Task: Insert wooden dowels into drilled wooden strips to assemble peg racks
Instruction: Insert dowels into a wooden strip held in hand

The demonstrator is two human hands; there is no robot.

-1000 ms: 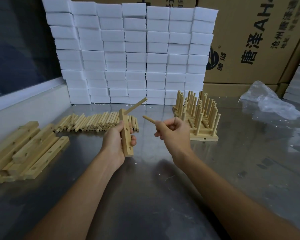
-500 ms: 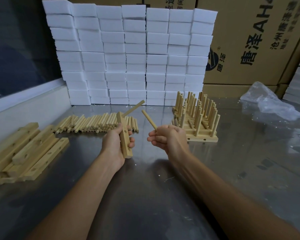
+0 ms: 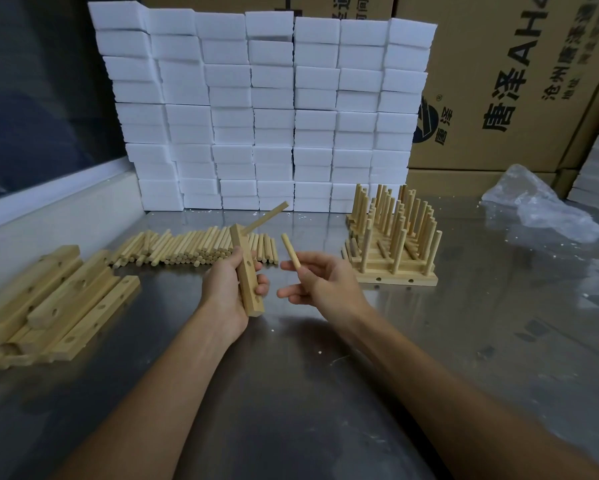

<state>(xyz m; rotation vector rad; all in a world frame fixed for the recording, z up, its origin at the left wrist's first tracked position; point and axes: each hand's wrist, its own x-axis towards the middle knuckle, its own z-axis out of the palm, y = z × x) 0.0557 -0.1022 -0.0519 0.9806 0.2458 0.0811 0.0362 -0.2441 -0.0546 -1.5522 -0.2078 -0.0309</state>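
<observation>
My left hand [image 3: 227,289] grips a drilled wooden strip [image 3: 246,277] held nearly upright above the metal table. One dowel [image 3: 266,217] sticks out of the strip's top hole, slanting up to the right. Two open holes show lower on the strip. My right hand [image 3: 320,280] pinches a loose dowel [image 3: 290,251] between thumb and fingers, its free end pointing up and left, a short gap right of the strip. A row of loose dowels [image 3: 190,249] lies behind my left hand.
Several bare drilled strips [image 3: 53,306] are piled at the left. Finished peg racks [image 3: 393,240] stand stacked at the right. A wall of white foam blocks [image 3: 266,112] and cardboard boxes [image 3: 505,81] closes the back; crumpled clear plastic [image 3: 540,206] lies far right.
My right hand has turned palm-up and opened its lower fingers, bringing its dowel more upright and closer to the strip. The left hand has tilted the strip slightly.
</observation>
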